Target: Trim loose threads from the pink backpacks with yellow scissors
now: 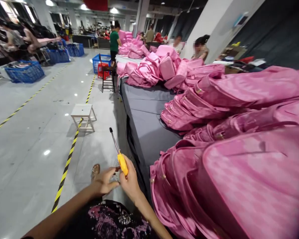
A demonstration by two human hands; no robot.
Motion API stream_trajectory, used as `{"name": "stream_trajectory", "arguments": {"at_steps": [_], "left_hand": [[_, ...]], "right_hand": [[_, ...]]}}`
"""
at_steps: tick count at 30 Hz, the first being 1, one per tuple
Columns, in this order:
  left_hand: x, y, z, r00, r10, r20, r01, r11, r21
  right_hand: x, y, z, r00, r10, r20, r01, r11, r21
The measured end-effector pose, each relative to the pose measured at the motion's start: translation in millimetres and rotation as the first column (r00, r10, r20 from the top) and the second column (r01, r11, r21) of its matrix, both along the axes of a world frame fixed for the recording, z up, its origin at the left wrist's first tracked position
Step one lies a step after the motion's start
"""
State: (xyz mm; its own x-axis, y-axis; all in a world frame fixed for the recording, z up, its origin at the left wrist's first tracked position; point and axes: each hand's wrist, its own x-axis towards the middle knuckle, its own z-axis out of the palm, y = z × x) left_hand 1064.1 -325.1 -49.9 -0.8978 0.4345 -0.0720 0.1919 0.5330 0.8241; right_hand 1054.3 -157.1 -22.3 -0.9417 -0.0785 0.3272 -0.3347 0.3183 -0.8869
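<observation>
My right hand [131, 182] is closed around the yellow handle of a long-necked lighter [122, 162]. Its thin metal neck points up and away, ending in a dark tip. Close by on the left, my left hand [103, 182] has its fingers and thumb apart and holds nothing that I can see. Its fingertips come near the right hand; whether they touch is unclear. Right of my hands, pink backpacks [184, 179] lie stacked on a table with a grey cover [149, 114].
A small pale stool [82, 110] stands on the floor ahead, by yellow-black tape [70, 159]. Farther along are a dark chair [107, 78], a red stool [102, 70] and a blue crate [96, 61]. More pink bags [149, 68] heap the table, and a person in green [114, 41] stands beside it.
</observation>
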Motion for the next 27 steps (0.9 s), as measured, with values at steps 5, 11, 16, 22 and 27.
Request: {"name": "stream_trajectory", "arguments": {"at_steps": [5, 11, 16, 22, 27], "left_hand": [[-128, -83, -24.9, 0.981, 0.108, 0.159, -0.107, 0.994, -0.012], [-297, -142, -2.7, 0.986, 0.084, 0.141, -0.076, 0.995, -0.063], [-407, -105, 6.5, 0.989, -0.084, 0.121, 0.091, 0.994, -0.060], [-517, -12, 2.1, 0.908, -0.395, 0.139, 0.407, 0.910, -0.073], [-636, 48, 38.6, 0.902, -0.430, 0.046, 0.432, 0.894, -0.120]], "right_hand": [[-116, -3, -15.1, 0.981, -0.169, 0.098, 0.156, 0.979, 0.132], [-210, 18, 5.9, 0.899, -0.434, 0.064, 0.369, 0.827, 0.423], [-257, 41, 12.4, 0.748, -0.646, 0.150, 0.516, 0.709, 0.482], [-342, 67, -23.6, 0.626, -0.699, 0.345, 0.574, 0.713, 0.402], [-435, 102, -27.0, 0.666, -0.557, 0.495, 0.454, 0.830, 0.323]]}}
